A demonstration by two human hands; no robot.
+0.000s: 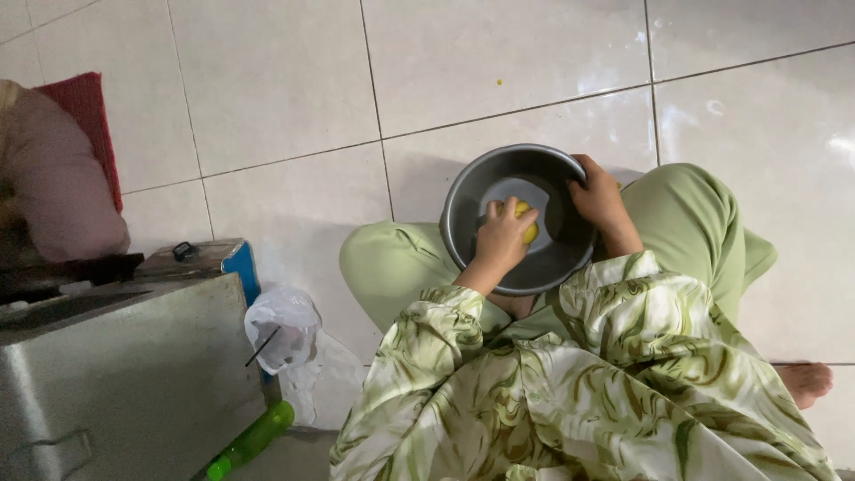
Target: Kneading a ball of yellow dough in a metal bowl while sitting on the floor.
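A grey metal bowl (463, 191) rests between my knees on the white tiled floor. My left hand (501, 239) is inside the bowl, closed around a small yellow round fruit (527, 222). My right hand (598, 196) grips the bowl's right rim. The bowl seems to hold a little water at the bottom. My green patterned sleeves and light green trousers fill the lower middle.
A metal box-like unit (125, 374) stands at lower left, with a clear plastic bag (283, 325) and a green bottle (254, 441) beside it. A pink cushion on a red mat (85, 107) lies at far left. My bare foot (806, 381) shows at right.
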